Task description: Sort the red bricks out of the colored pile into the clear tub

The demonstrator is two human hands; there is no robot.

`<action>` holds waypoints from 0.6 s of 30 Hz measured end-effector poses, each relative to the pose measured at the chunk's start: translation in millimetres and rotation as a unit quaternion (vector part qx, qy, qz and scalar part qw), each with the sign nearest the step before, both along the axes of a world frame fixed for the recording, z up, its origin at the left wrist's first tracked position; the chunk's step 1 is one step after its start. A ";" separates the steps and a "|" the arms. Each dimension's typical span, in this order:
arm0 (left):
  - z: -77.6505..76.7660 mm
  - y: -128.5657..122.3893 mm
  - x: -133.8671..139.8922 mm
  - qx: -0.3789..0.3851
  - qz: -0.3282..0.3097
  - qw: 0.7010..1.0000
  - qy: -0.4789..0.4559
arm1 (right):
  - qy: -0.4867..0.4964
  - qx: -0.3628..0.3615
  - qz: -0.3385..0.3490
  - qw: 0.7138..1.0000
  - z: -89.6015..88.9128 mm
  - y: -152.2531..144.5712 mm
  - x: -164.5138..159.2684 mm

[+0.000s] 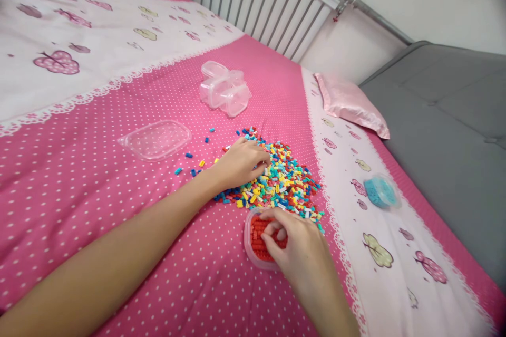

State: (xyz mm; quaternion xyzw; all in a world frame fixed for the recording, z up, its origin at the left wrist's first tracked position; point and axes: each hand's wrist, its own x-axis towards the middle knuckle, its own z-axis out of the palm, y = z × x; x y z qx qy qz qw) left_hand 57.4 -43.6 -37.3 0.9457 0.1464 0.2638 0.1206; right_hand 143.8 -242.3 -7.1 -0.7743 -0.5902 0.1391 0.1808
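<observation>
My left hand [243, 162] reaches into a spread pile of small toy building bricks [290, 179] in red, yellow, blue, teal and white. Its fingers curl down among the bricks, with thumb and forefinger close together; whatever is between them is hidden. Over a clear plastic tub [247, 239] holding red bricks [259, 244] in rows, my right hand [296, 237] is bent with thumb and fingers drawn in. Its fingertips are at the red bricks, and I cannot make out a brick in them. The hand covers the tub's right side.
A clear lid [156, 139] lies left of the pile, near a few stray bricks [188, 155]. Farther back stand several clear tubs [225, 89]. To the right are a tub of blue pieces [379, 192], a pink pillow [351, 102] and a grey headboard [443, 110].
</observation>
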 end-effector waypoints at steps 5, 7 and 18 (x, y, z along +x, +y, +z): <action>0.3 0.1 -0.8 0.000 0.001 1.000 -0.001 | 0.010 0.005 0.003 1.000 -0.9 0.9 0.1; 0.3 -0.1 -1.0 0.001 0.003 1.000 0.000 | 0.005 0.006 0.005 1.000 -1.0 1.1 0.6; 0.6 0.0 -0.2 0.004 0.004 1.000 0.009 | -0.017 0.004 0.017 1.000 -1.1 1.3 1.3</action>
